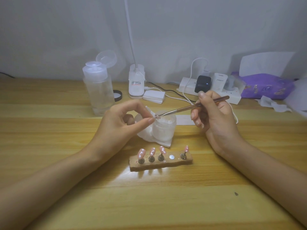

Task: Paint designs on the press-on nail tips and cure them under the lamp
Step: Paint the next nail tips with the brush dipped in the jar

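Observation:
My left hand [123,119] pinches a small clear nail stand [150,112] between thumb and forefinger, above a small translucent jar [163,130]. In my right hand [214,117] I grip metal tweezers [191,107] whose tip touches the end of that stand. In front of the jar lies a wooden holder [162,164] with several pink painted nail tips [141,153] standing on small pegs; one round metal spot [172,157] on it is bare.
On the wooden table: a clear pump bottle [98,87] at back left, a white lamp base [136,82] with its neck rising, a power strip with chargers [209,88], a purple tissue pack [265,87], and crumpled tissue [147,135] under the jar.

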`<state>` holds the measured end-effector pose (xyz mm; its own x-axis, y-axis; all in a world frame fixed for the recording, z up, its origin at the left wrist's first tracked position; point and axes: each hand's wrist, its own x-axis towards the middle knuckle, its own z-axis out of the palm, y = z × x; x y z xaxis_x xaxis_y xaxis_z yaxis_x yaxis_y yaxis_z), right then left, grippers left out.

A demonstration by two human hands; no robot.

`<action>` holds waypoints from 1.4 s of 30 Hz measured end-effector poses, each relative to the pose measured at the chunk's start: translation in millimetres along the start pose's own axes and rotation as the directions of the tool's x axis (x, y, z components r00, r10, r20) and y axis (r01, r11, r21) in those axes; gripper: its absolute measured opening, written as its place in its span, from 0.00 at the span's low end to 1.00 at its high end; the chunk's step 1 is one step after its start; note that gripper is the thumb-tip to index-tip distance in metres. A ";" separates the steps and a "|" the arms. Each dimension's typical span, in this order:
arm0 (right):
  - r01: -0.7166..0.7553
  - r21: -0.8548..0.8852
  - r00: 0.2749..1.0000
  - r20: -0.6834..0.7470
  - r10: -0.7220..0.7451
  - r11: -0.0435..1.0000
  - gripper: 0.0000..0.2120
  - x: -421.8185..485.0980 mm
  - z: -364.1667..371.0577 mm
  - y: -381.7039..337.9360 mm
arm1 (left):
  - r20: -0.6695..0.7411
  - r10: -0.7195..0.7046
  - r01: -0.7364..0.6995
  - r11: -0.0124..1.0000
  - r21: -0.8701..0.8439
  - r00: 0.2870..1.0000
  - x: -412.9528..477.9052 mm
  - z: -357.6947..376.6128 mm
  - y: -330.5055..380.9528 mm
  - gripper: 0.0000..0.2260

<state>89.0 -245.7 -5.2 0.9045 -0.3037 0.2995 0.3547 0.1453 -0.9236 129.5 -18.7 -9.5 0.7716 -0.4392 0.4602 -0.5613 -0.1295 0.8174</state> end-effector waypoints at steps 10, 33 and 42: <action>0.004 -0.014 1.000 0.003 -0.003 1.000 0.13 0.3 -0.5 1.4 | 0.013 0.016 -0.016 1.000 -0.008 1.000 0.3 0.3 -1.1 0.06; 0.015 0.030 0.999 -0.046 -0.013 0.999 0.13 0.7 -2.5 0.9 | 0.017 -0.031 0.031 0.999 -0.010 0.999 0.0 0.2 -2.5 0.07; 0.022 -0.033 0.999 -0.047 -0.024 0.999 0.14 -0.4 -1.1 1.4 | -0.003 -0.038 0.038 0.999 -0.013 0.999 -0.1 1.7 1.4 0.07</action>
<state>88.9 -246.4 -6.9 0.8838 -0.3506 0.3099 0.3666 0.1073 -0.9242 128.2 -20.3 -9.0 0.7931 -0.4316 0.4299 -0.5276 -0.1341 0.8388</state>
